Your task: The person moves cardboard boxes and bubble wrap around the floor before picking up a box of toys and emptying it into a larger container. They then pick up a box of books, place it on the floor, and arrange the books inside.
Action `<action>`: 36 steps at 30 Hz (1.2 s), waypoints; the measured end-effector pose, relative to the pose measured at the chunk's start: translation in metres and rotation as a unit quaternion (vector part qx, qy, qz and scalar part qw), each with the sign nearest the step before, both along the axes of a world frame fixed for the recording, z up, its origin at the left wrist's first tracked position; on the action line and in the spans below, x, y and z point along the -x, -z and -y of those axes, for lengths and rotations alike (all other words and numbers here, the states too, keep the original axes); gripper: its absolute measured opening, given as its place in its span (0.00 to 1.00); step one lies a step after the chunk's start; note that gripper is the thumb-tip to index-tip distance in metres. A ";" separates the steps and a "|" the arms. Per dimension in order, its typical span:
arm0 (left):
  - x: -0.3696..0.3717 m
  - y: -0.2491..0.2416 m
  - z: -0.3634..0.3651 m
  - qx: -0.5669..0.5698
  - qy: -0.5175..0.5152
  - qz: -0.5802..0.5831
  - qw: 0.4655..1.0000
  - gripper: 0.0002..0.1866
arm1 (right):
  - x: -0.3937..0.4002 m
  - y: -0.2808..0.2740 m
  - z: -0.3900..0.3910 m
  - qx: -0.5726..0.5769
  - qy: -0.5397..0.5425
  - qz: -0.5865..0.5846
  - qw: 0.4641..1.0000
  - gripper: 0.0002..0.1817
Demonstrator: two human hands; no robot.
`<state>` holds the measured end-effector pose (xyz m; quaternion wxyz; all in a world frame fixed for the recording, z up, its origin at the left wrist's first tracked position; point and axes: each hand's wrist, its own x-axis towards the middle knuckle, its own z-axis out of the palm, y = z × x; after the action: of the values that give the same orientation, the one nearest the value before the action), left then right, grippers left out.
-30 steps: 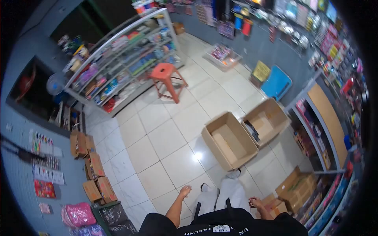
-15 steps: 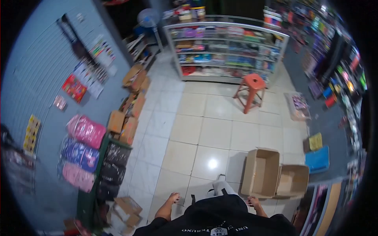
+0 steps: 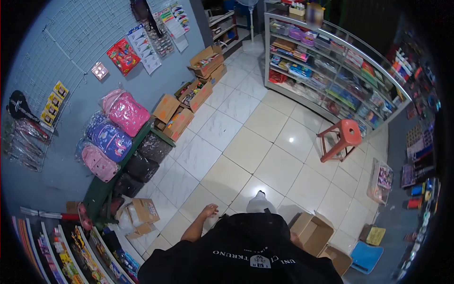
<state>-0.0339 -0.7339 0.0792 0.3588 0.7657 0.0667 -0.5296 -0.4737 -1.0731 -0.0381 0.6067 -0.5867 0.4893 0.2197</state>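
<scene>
My left hand (image 3: pixel 209 211) hangs out to the left of my body over the tiled floor. It holds nothing, and its fingers are loosely bent and apart. Of my right hand (image 3: pixel 295 236) only a small patch of skin shows beside my black shirt, and the fingers are hidden. An upright cardboard box (image 3: pixel 314 233) with a raised flap stands on the floor close to that hand. A second cardboard box (image 3: pixel 336 261) sits right behind it, partly covered by my shoulder.
An orange plastic stool (image 3: pixel 347 135) stands before the glass display case (image 3: pixel 331 75). Packed backpacks (image 3: pixel 125 113) rest on a green bench at left, with cartons (image 3: pixel 196 92) of goods beyond. A blue plastic thing (image 3: pixel 366 257) leans at right. An open carton (image 3: pixel 144 210) lies at lower left.
My view has turned left, so the display case and stool sit further right and shelves show at lower left. My right hand has gone mostly behind my body.
</scene>
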 end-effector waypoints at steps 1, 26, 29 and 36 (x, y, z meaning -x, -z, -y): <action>-0.007 -0.009 0.011 -0.004 -0.002 0.008 1.000 0.18 | -0.016 -0.002 0.021 -0.009 -0.013 0.009 1.000 0.14; -0.111 0.017 0.034 -0.056 -0.197 -0.143 0.968 0.19 | -0.350 -0.085 0.226 -0.100 -0.073 -0.079 0.989 0.16; -0.158 0.020 0.053 -0.036 -0.195 -0.164 0.966 0.19 | -0.369 -0.088 0.253 -0.039 -0.140 0.003 0.989 0.16; -0.297 0.003 0.073 0.037 -0.242 0.035 0.969 0.22 | -0.490 -0.090 0.284 0.007 -0.221 -0.004 0.975 0.15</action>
<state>0.2630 -0.8068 0.0763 0.5064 0.7311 0.2184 -0.4017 0.0164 -1.3572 0.0517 0.5376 -0.6835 0.3512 0.3472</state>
